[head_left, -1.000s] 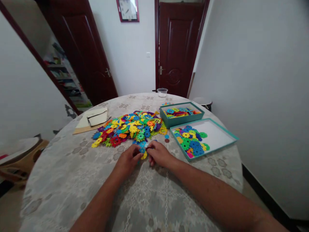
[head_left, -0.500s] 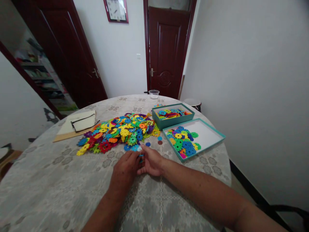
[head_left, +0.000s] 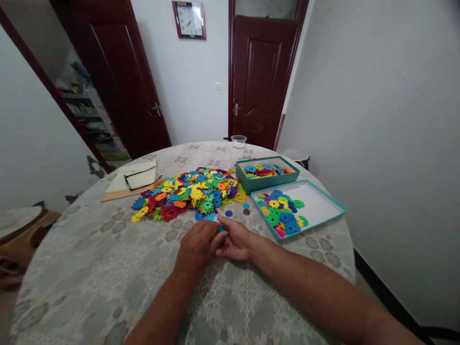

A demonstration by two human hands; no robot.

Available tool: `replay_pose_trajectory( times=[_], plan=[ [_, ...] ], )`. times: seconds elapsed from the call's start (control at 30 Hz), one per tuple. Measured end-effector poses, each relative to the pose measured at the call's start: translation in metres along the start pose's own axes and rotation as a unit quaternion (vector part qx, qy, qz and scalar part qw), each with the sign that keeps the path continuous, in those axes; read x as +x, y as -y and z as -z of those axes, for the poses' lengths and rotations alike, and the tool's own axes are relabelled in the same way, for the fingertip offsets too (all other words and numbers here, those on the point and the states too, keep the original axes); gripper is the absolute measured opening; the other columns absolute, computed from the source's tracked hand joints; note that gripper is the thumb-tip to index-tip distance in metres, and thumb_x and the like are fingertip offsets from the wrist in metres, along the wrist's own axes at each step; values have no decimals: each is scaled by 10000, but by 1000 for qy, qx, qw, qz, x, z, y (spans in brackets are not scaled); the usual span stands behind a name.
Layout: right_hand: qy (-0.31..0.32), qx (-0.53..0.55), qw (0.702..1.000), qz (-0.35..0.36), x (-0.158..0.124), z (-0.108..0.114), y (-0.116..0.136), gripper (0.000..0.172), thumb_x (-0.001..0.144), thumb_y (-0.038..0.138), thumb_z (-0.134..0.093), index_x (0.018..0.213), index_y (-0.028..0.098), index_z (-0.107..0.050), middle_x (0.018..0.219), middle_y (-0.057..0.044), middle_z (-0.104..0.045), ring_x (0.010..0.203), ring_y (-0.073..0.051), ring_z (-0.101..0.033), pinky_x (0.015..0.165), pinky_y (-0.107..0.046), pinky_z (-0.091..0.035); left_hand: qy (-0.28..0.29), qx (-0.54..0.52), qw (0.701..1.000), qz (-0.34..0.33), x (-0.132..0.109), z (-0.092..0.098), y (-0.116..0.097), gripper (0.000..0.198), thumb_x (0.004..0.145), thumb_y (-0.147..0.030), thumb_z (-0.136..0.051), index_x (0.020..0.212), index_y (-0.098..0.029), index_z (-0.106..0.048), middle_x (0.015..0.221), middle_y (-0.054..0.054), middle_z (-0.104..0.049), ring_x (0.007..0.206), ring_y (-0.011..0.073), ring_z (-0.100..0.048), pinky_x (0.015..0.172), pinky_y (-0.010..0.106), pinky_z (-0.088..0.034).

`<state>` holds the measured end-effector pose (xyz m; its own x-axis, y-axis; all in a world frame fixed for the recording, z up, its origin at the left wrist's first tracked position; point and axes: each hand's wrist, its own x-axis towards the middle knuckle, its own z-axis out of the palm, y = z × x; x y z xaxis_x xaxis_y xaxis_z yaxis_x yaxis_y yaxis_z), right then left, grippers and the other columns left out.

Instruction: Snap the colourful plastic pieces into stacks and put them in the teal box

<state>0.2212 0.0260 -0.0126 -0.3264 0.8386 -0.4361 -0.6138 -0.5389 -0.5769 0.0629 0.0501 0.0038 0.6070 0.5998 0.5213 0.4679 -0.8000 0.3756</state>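
Close together above the patterned tablecloth, my left hand [head_left: 197, 244] and my right hand [head_left: 235, 239] meet around small plastic gear pieces [head_left: 222, 230]. Blue and a bit of yellow-orange show between the fingers; the rest is covered by them. Both hands are closed on these pieces. Just beyond my hands lies a large heap of colourful gear pieces [head_left: 194, 191]. A few loose discs, among them a blue one [head_left: 229, 213] and a brown one [head_left: 246, 212], lie flat between the heap and the box lid.
To the right, a shallow teal-edged lid [head_left: 319, 211] holds several gear pieces. Behind it stands a teal box [head_left: 266, 182] of more pieces. Eyeglasses [head_left: 142, 179] rest on a notebook [head_left: 118, 184] at left. A clear bowl [head_left: 238, 141] stands at the far edge.
The whole view has shifted, so the table appears further right. My hands stay together, but have turned the pieces; yellow-orange now shows beside the blue.
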Motion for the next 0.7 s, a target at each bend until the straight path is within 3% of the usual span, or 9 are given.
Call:
replay_pose_trajectory(
  times=[0.1,0.17,0.27,0.33,0.43,0.5,0.53,0.6,0.7],
  plan=[
    [-34,-35,996,80,-5,7,10,202,981,353,-591,936,162,-639,768,-18,-676,557,-100,-610,460,-168,-461,-60,-13,997,41,0,3,8,243,1030,-400,-540,1052,-214,-695,954,57,-729,806,187,-665,808,315,-537],
    [-69,-94,980,159,-16,12,26,187,867,339,-699,891,160,-650,826,-36,-698,576,-99,-600,445,-169,-421,-89,5,993,80,-1,4,18,239,1026,-372,-531,1057,-201,-696,955,65,-735,799,193,-667,823,331,-546],
    [-151,-205,919,300,-42,26,63,195,761,339,-719,842,178,-645,862,-37,-698,606,-116,-585,458,-203,-403,-90,45,988,114,-3,3,37,219,1003,-299,-521,1077,-193,-697,1038,98,-748,976,246,-681,960,393,-538],
    [-244,-315,843,360,-60,41,89,168,778,333,-648,866,190,-654,840,-44,-699,639,-148,-601,546,-253,-466,-79,69,987,118,-5,0,46,219,983,-250,-524,1099,-184,-698,1104,116,-742,1087,276,-660,1037,429,-512],
    [-414,-527,641,374,-80,70,118,206,795,273,-573,939,195,-698,856,-64,-725,758,-212,-655,739,-338,-515,-63,86,988,111,-7,-4,54,249,954,-198,-539,1147,-170,-695,1181,131,-718,1166,287,-628,1094,444,-486],
    [-465,-614,536,346,-86,87,127,235,800,220,-537,949,189,-717,972,-98,-750,911,-245,-674,863,-365,-502,-47,91,989,107,-8,-8,56,284,945,-188,-551,1192,-164,-689,1213,138,-701,1190,289,-615,1106,446,-484],
    [-475,-642,506,325,-87,93,128,253,804,198,-523,957,184,-724,1015,-111,-754,962,-254,-672,901,-368,-491,-39,93,989,105,-9,-9,56,303,942,-189,-557,1215,-161,-686,1232,143,-693,1202,292,-609,1112,451,-483],
    [-480,-678,478,286,-86,101,127,287,822,170,-506,996,169,-735,1045,-129,-755,995,-262,-670,932,-369,-480,-20,99,989,105,-10,-13,56,338,943,-199,-565,1261,-164,-676,1291,152,-668,1240,300,-594,1136,463,-471],
    [-469,-706,434,305,-77,97,118,324,857,144,-488,1079,140,-723,1097,-156,-742,1049,-276,-655,987,-377,-460,14,108,989,103,-12,-16,56,389,943,-230,-587,1323,-176,-651,1393,161,-620,1312,310,-561,1174,486,-442]
  ],
)
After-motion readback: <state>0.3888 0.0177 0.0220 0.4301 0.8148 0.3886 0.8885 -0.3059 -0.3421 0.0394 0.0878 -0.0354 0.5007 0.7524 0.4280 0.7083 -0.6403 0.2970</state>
